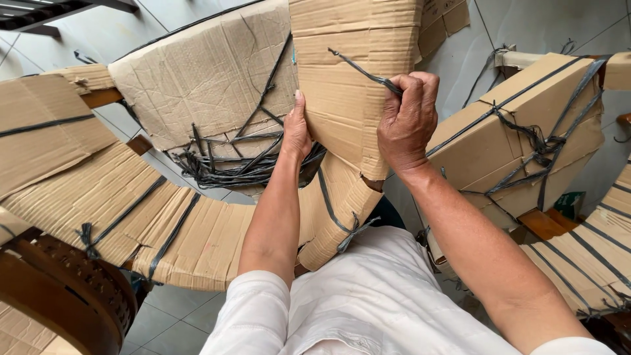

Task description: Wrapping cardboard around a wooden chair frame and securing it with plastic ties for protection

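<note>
Brown corrugated cardboard wrapping at top centre, folded around curved furniture part, bound with black plastic strap. Creased flat cardboard sheet to its left, tangle of black straps below it. Ribbed cardboard-wrapped curved piece at lower left. Boxy cardboard-wrapped bundle at right, crossed by black straps. Small green package on floor beyond, partly hidden.
</note>
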